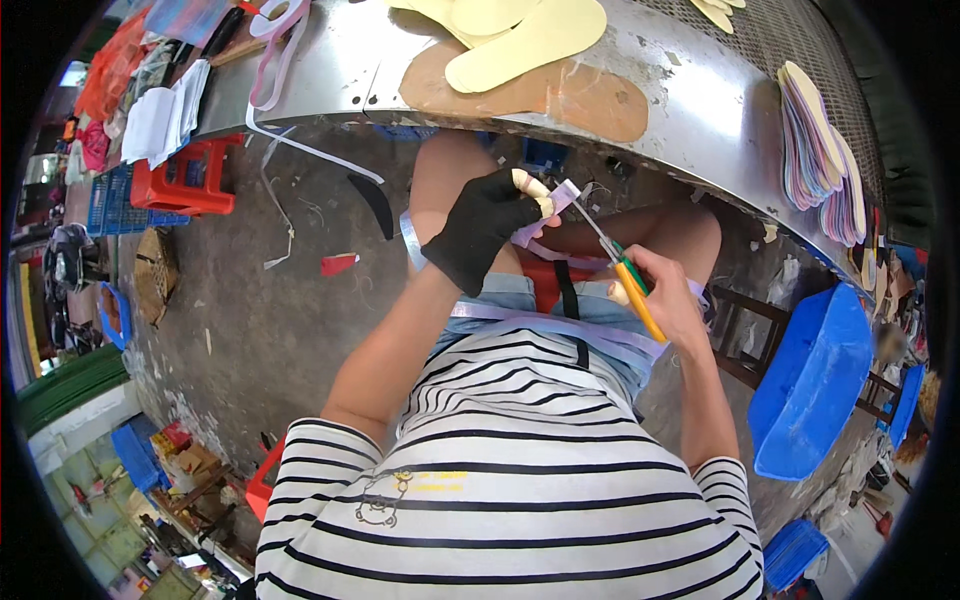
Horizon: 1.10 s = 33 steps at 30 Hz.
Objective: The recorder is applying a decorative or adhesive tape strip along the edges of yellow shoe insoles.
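Note:
My left hand (490, 222), in a black fingerless glove with pale wraps on the fingertips, pinches a lavender strip (528, 233) above my lap. The strip's upper end sticks out past the fingers. My right hand (668, 292) grips scissors (629, 277) with orange and green handles. Their narrow metal blades point up and left, with the tips beside the strip's end. Whether the blades touch it I cannot tell. More shiny lavender ribbon (560, 325) lies across my lap.
Ahead curves a metal worktable (330, 60) bearing cream insoles (530, 45) and a brown board (610, 105). A stack of coloured insoles (822, 155) sits at its right. Left stands a red stool (195, 180); right, a blue tub (812, 380). Scraps litter the floor.

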### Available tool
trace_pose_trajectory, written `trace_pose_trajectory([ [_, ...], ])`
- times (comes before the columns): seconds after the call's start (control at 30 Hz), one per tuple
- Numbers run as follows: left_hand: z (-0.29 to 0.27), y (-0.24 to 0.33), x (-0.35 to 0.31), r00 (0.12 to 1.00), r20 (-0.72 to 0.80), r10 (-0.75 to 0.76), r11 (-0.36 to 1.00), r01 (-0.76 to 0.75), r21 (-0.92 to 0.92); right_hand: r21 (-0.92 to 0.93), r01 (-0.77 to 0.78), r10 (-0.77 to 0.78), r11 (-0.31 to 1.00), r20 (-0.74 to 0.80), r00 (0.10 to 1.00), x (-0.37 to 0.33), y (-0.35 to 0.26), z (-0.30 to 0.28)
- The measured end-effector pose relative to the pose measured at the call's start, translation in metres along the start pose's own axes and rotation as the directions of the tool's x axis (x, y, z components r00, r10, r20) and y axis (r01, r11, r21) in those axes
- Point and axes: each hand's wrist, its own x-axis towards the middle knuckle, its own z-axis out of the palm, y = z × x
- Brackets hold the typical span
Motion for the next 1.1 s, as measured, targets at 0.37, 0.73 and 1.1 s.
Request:
trace_pose_trajectory([
  [0.37,0.006,0.0,0.002,0.931,-0.05,0.362,0.864,-0.315,0.392,-0.325,-0.019,-0.108,0.945,-0.368,0.923,0.031,-0.019,-0.069],
  [0.73,0.037,0.035,0.029,0.763,-0.136,0.632,0.732,-0.53,0.429,0.099,0.325,-0.277,0.94,-0.333,0.902,0.083,-0.048,-0.044],
  [1.1,-0.071,0.092,0.067,0.753,-0.232,0.615,0.28,0.067,0.958,0.661,0.271,-0.049,0.699,-0.334,0.941,0.075,-0.042,-0.033],
])
